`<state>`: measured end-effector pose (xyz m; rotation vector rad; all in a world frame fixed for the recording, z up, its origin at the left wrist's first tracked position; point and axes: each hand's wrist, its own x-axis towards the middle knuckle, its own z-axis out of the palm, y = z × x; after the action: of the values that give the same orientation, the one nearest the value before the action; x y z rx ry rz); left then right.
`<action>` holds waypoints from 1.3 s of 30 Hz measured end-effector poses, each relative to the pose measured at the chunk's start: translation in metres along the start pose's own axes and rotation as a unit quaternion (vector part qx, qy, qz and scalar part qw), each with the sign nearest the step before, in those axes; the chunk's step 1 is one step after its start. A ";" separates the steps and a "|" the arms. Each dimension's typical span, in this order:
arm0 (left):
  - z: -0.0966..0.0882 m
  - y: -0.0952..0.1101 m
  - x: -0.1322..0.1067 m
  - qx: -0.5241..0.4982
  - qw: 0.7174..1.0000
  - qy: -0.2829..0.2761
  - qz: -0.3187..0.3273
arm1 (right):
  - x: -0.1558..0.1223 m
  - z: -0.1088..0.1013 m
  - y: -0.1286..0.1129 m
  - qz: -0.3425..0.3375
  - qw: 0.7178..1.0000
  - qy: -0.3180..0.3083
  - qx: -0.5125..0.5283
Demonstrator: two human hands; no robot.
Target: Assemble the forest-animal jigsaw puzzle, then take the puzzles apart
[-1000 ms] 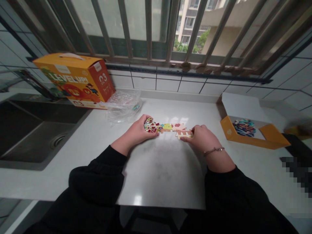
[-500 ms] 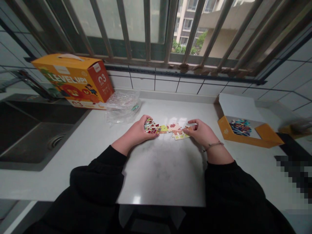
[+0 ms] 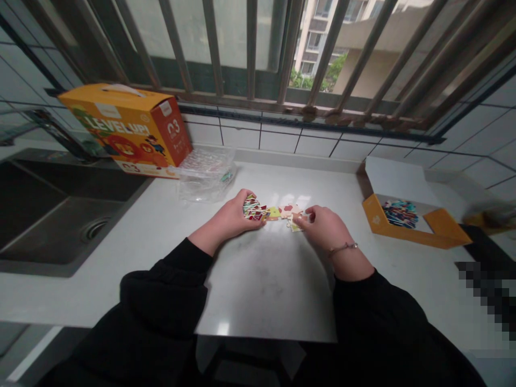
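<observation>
My left hand (image 3: 237,215) is curled around a bunch of small colourful jigsaw puzzle pieces (image 3: 253,209), red, green and white, held just above the counter. To its right, a few joined jigsaw pieces (image 3: 287,209) lie flat, with yellow-green and pink parts. My right hand (image 3: 324,226) is closed at their right end, thumb and fingertips on a jigsaw piece (image 3: 297,224) at the lower edge of the joined ones. The hand covers part of that piece, so how far it is fitted cannot be made out.
On the white counter (image 3: 266,285), a crumpled clear plastic bag (image 3: 205,174) lies before an orange carton (image 3: 124,129). An open orange box (image 3: 411,231) with more pieces (image 3: 400,213) stands right. A dark sink (image 3: 72,215) is at left; a barred window rises behind.
My right hand has moved left and slightly down over the joined pieces, its fingers more curled. My left hand still holds its bunch. The view has shifted slightly.
</observation>
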<state>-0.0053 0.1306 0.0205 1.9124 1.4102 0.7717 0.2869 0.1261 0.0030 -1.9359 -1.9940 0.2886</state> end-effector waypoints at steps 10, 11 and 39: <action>0.003 0.003 -0.001 0.010 1.000 0.004 0.000 | -0.006 0.008 -0.016 0.026 0.998 -0.034 0.037; 0.002 0.004 -0.001 0.011 1.000 0.004 -0.001 | -0.005 0.007 -0.016 0.028 0.997 -0.035 0.056; 0.013 0.007 -0.001 0.018 1.000 -0.003 0.013 | 0.016 0.016 -0.004 0.061 0.975 0.065 0.205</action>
<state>0.0084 0.1259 0.0176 1.9626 1.4058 0.7572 0.2767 0.1436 -0.0084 -1.7611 -1.5843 0.5426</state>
